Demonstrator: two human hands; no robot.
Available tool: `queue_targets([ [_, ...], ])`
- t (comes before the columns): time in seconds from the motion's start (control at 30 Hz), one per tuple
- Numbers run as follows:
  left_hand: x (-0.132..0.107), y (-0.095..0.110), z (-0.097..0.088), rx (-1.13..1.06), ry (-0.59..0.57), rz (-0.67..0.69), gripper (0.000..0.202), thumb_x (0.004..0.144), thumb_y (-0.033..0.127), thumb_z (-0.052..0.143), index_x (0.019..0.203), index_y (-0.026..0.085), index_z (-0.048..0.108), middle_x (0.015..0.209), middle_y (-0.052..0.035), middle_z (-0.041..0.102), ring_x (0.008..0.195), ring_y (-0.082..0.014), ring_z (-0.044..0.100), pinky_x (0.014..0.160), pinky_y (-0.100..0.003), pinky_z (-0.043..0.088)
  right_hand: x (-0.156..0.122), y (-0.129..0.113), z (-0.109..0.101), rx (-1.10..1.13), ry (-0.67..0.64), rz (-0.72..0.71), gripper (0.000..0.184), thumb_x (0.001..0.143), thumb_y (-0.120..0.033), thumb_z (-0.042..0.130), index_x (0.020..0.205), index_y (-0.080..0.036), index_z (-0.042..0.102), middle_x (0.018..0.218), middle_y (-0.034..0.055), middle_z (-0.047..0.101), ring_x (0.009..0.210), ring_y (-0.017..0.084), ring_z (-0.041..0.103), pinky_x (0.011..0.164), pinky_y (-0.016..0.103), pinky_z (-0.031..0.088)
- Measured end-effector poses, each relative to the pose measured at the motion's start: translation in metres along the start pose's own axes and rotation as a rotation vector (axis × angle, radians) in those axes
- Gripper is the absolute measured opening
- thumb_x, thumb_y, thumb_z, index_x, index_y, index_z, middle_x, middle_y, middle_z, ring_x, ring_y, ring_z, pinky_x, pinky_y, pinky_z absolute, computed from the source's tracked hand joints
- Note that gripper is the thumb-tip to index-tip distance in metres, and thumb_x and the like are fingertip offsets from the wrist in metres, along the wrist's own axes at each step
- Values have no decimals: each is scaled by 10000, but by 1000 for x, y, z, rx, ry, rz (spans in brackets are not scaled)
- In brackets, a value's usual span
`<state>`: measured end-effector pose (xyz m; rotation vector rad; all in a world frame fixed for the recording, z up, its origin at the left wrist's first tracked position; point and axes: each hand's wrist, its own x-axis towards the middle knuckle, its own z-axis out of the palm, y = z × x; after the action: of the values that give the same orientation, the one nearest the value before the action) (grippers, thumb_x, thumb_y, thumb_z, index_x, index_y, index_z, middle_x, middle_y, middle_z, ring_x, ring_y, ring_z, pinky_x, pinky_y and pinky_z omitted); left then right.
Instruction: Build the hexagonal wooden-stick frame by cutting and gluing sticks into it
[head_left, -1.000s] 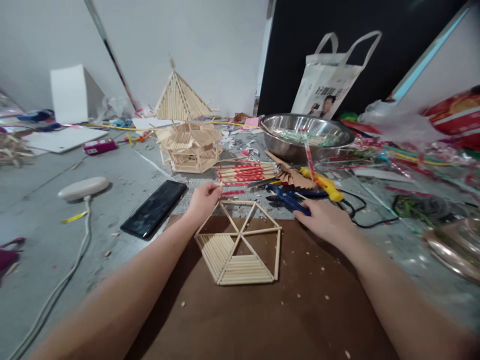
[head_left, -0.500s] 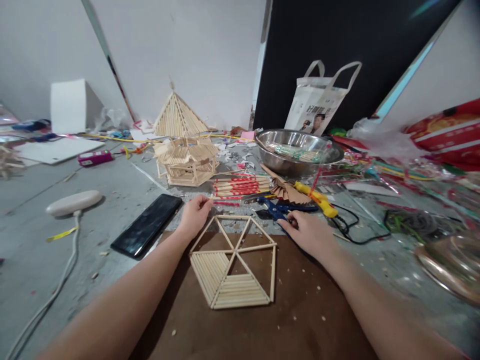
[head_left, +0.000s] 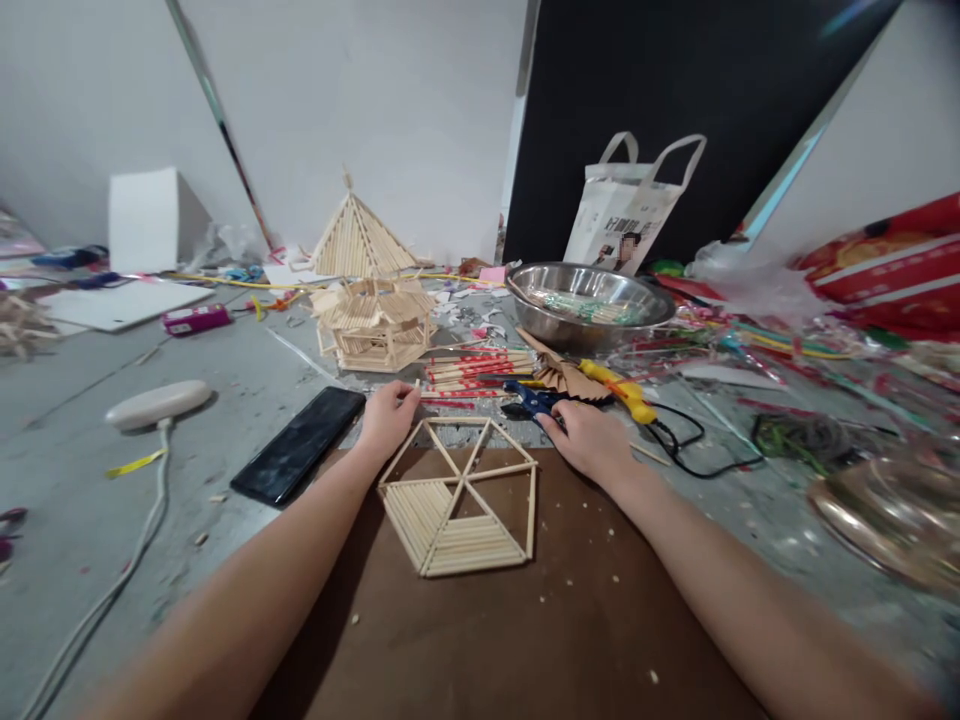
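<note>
My left hand is closed in a pinch on a thin wooden stick, whose pale end shows at the fingertips. My right hand is wrapped round the blue-handled pliers; the palm hides part of the handles. Between my forearms lies a flat six-sided stick frame with spokes meeting near its middle. Two of its lower sections are filled with rows of sticks, one row stopping short of the hub. Just beyond the frame are red-marked sticks.
A brown board lies under the frame. Beside my left arm are a black phone and a white corded device. Farther back stand a stick-built pavilion and a steel bowl. A yellow-handled corded tool lies right of the pliers.
My right hand and the pliers have moved slightly left, towards my left hand. A pale stick end now shows at my left fingertips. The whole view has shifted a little.
</note>
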<state>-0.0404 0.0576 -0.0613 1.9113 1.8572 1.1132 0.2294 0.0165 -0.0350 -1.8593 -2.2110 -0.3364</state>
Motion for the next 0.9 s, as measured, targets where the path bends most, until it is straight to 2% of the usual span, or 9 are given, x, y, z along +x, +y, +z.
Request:
queue_targets([
  [0.13, 0, 0, -1, 1, 11, -6, 290, 713, 378, 389, 705, 156, 575, 671, -37, 595, 622, -146, 501, 578, -228, 342, -5, 4, -5, 52, 24, -3, 328, 802, -391, 292, 786, -190, 552, 732, 41, 610, 699, 156, 545, 546, 239, 335],
  [0.23, 0, 3, -3, -16, 16, -4, 286, 710, 379, 394, 694, 153, 570, 651, -30, 586, 602, -139, 488, 556, -219, 336, -13, 17, -15, 74, 59, 43, 299, 797, -349, 310, 789, -196, 567, 760, 38, 616, 752, 162, 544, 607, 244, 353],
  [0.37, -2, 18, -8, -66, 3, 16, 302, 715, 408, 394, 677, 152, 548, 598, 0, 548, 546, -109, 451, 510, -200, 318, -19, 50, -28, 72, 102, 210, 299, 765, -343, 340, 793, -175, 586, 759, 74, 620, 722, 203, 547, 610, 288, 363],
  [0.43, -5, 30, -10, -158, -18, 16, 304, 716, 418, 400, 688, 148, 536, 559, 20, 505, 513, -92, 419, 493, -192, 310, -16, 68, -32, 74, 122, 325, 325, 749, -348, 350, 827, -139, 586, 773, 124, 615, 718, 238, 546, 586, 318, 361],
  [0.53, -13, 49, -15, -347, -142, 33, 286, 704, 407, 430, 679, 138, 523, 529, 36, 451, 499, -78, 382, 483, -188, 297, -5, 90, -32, 286, 39, 572, 302, 704, -344, 422, 782, -121, 609, 776, 157, 610, 732, 262, 543, 563, 330, 353],
  [0.63, -19, 61, -22, -445, -340, 19, 274, 691, 388, 458, 620, 128, 503, 514, 44, 406, 481, -63, 337, 473, -187, 273, 8, 96, -24, 457, -51, 601, 290, 710, -356, 439, 717, -131, 620, 641, 109, 613, 584, 189, 548, 481, 278, 344],
  [0.73, -23, 63, -26, -453, -471, 7, 270, 684, 381, 469, 594, 127, 477, 508, 47, 376, 482, -61, 321, 475, -190, 262, 15, 94, -16, 643, -100, 624, 326, 714, -413, 440, 670, -133, 601, 473, 52, 560, 397, 111, 474, 389, 237, 303],
  [0.8, -24, 60, -26, -433, -516, 16, 272, 683, 385, 469, 594, 128, 471, 507, 48, 368, 484, -63, 321, 476, -192, 259, 18, 92, -14, 745, -89, 660, 321, 697, -428, 465, 611, -135, 564, 399, 25, 504, 329, 88, 422, 348, 224, 287],
  [0.9, -24, 55, -22, -407, -527, 56, 273, 687, 389, 465, 615, 127, 488, 526, 43, 384, 500, -68, 330, 487, -194, 262, 21, 93, -16, 883, -14, 689, 243, 674, -393, 511, 617, -157, 511, 394, -11, 473, 332, 88, 434, 342, 214, 338],
])
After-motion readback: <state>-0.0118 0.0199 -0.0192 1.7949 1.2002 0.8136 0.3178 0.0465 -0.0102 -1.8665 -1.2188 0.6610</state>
